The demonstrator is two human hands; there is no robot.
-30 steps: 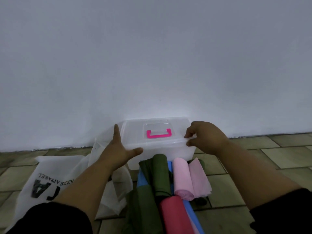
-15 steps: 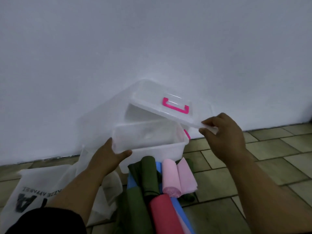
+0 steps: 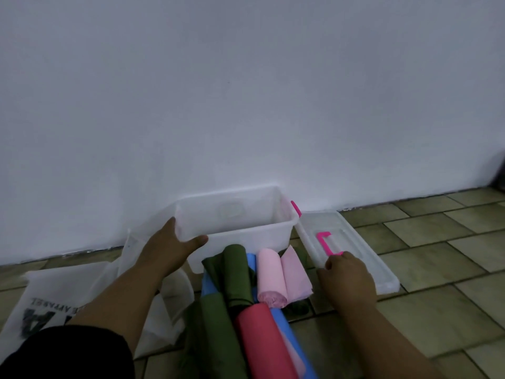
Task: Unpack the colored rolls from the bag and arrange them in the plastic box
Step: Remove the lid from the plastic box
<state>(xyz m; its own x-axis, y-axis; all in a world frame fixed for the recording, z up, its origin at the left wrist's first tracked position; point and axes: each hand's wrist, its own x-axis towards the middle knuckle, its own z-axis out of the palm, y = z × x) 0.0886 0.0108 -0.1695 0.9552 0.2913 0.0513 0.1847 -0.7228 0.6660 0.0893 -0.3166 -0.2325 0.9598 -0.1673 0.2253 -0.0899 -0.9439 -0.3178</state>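
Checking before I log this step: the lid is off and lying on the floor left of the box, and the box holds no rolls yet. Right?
Not quite. The head view shows the lid lying on the floor to the right of the box, under the right hand. The rest stands: lid off, no rolls in the box.

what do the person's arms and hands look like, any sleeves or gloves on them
Both hands are bare: no gloves, rings, watch or bands show on the left hand or the right hand. The forearms are uncovered too. A black sleeve covers the left upper arm at the bottom left edge of the picture; on the right arm no sleeve is in view.
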